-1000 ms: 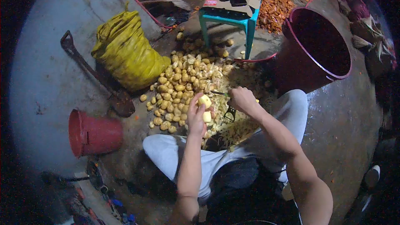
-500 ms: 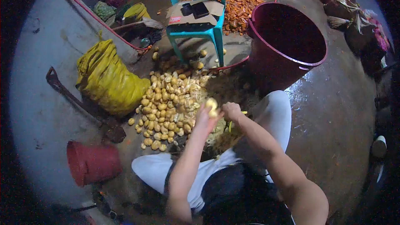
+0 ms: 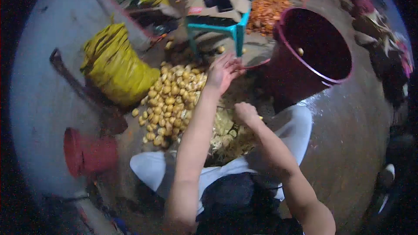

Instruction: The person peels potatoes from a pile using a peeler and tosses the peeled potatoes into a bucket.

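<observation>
My left hand is stretched forward above the floor, its fingers spread with nothing in them. A pale peeled potato shows against the dark inside of the large maroon bucket, close to its near rim and apart from my hand. My right hand is closed in a fist over the peelings between my legs. A small yellow part sticks out beside it; most of what it grips is hidden. Left of my hands lies a heap of potatoes.
A full yellow sack leans left of the heap, beside a long-handled shovel. A small red bucket stands at lower left. Ahead, a teal chair holds cardboard and dark devices; orange carrots lie behind it.
My left hand has let go of the potato and moved forward, opening. The potato is now at the maroon bucket. My right hand stays closed near the peelings. The view has shifted slightly.
</observation>
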Demonstrator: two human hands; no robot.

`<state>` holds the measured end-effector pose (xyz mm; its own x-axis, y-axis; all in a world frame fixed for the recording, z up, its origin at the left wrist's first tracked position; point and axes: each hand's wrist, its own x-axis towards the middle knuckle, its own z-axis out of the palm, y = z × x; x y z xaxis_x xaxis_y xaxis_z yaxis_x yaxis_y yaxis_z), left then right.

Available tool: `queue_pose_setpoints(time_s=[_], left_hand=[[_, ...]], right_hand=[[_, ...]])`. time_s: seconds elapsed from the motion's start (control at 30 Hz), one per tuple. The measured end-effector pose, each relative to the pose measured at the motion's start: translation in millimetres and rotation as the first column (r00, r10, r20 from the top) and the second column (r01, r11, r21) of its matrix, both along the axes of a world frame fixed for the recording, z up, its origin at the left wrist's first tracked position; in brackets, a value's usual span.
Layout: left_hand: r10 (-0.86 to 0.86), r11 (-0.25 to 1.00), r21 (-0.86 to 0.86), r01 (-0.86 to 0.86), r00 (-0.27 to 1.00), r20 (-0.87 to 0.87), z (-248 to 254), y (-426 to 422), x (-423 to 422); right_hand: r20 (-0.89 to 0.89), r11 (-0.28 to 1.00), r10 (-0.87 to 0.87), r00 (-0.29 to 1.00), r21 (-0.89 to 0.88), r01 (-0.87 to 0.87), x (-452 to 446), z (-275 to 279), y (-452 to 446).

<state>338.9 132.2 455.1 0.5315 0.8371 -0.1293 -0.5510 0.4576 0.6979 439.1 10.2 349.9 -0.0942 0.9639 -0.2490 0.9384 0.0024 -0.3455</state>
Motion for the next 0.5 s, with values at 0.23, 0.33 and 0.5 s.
queue_pose_setpoints(time_s=[0.23, 0.33, 0.5], left_hand=[[0.417, 0.429, -0.586, -0.687, 0.727, -0.546, -328, -108, -276], [0.453, 0.358, -0.603, -0.713, 0.697, -0.555, -454, -179, -319], [0.122, 0.505, -0.493, -0.708, 0.624, -0.772, -395, -190, -334]], right_hand=[[0.014, 0.984, 0.173, 0.985, 0.036, -0.173, -5, -11, -10], [0.086, 0.966, 0.245, 0.966, -0.104, -0.236, -15, -17, -10], [0.057, 0.921, 0.366, 0.929, -0.167, -0.352, -31, -19, -14]])
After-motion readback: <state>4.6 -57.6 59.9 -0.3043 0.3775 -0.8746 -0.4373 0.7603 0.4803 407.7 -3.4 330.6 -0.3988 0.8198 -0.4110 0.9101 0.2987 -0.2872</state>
